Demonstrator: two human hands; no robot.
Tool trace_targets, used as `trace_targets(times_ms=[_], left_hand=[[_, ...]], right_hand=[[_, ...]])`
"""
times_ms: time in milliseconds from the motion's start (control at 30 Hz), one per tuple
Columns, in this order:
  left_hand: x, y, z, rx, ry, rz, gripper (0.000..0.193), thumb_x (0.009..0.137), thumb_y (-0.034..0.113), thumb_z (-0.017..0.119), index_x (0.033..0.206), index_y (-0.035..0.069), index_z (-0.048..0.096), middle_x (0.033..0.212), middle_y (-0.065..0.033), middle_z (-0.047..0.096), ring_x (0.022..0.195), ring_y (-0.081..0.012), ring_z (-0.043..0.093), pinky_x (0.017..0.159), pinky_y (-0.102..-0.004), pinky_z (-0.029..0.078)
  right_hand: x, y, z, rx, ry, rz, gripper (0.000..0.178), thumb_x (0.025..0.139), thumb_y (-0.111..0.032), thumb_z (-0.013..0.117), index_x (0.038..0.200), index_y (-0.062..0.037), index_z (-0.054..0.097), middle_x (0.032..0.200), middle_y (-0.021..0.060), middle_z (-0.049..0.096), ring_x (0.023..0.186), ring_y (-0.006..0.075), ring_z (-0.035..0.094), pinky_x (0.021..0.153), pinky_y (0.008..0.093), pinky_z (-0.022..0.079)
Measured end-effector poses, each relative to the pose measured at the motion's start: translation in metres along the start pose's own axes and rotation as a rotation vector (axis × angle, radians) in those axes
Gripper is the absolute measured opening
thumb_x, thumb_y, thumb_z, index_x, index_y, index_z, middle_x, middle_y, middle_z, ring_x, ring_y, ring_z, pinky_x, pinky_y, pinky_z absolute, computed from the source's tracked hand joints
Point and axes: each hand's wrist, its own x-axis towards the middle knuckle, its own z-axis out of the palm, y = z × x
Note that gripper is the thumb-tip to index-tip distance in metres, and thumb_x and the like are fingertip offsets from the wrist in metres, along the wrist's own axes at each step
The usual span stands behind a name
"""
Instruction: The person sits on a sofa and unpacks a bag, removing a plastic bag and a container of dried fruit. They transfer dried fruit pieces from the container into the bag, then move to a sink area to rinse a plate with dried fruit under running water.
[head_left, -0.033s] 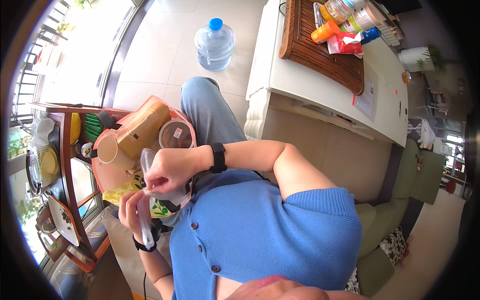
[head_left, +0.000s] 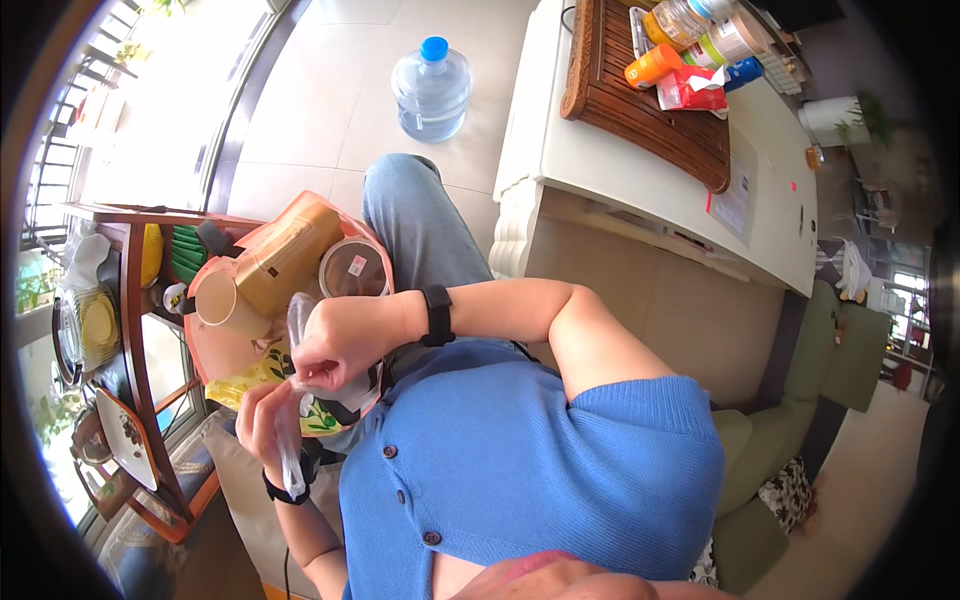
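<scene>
My right hand point(head_left: 345, 340), a black band at its wrist, is closed with its fingers pinching a thin clear plastic bag point(head_left: 288, 440). Just below it, my left hand point(head_left: 262, 425) has its fingers closed on the same bag, and the two hands almost touch. The crumpled bag hangs down past the left palm and also shows above the right knuckles. Behind the hands stands a pink-orange bag point(head_left: 207, 352) holding a brown box point(head_left: 287, 247), a round clear-lidded tub point(head_left: 352, 268) and a beige cup point(head_left: 226, 300). A yellow leaf-patterned packet point(head_left: 240, 383) is partly hidden by my hands.
At the left, a reddish wooden shelf point(head_left: 140, 330) carries dishes and a white tray point(head_left: 127, 440). A large water bottle point(head_left: 432, 92) stands on the tiled floor ahead. To the right, a white table point(head_left: 590, 160) bears a wooden tea tray point(head_left: 610, 100) with jars and a red tissue pack point(head_left: 693, 90).
</scene>
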Motion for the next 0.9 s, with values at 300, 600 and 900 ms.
trace_targets(times_ms=[300, 600, 900], left_hand=[[0.067, 0.024, -0.091, 0.5, -0.076, 0.312, 0.023, 0.07, 0.008, 0.079, 0.091, 0.005, 0.07, 0.082, -0.0054, 0.066, 0.077, -0.0255, 0.068, 0.061, -0.0334, 0.051], [0.078, -0.007, -0.066, 0.396, 0.209, 0.281, 0.025, 0.069, 0.015, 0.083, 0.086, 0.005, 0.068, 0.073, -0.0065, 0.064, 0.066, -0.023, 0.067, 0.058, -0.03, 0.052], [-0.001, -0.03, -0.064, -0.011, -0.019, -0.313, 0.062, 0.082, 0.008, 0.079, 0.139, 0.003, 0.054, 0.118, -0.0127, 0.068, 0.096, -0.0221, 0.068, 0.081, -0.0334, 0.056]], right_hand=[[0.06, -0.041, -0.084, -0.713, 0.175, -0.505, 0.025, 0.062, -0.024, 0.075, 0.079, -0.0164, 0.059, 0.075, -0.002, 0.06, 0.075, 0.0182, 0.068, 0.055, 0.0322, 0.055], [0.071, -0.028, -0.054, -0.226, 0.083, -0.233, 0.039, 0.073, -0.005, 0.075, 0.106, -0.0059, 0.056, 0.09, 0.0061, 0.065, 0.079, 0.0243, 0.065, 0.07, 0.0337, 0.053], [0.045, 0.0, 0.003, 0.073, 0.262, -0.037, 0.025, 0.076, -0.002, 0.071, 0.099, -0.012, 0.069, 0.086, 0.0115, 0.07, 0.081, 0.032, 0.068, 0.072, 0.041, 0.054]])
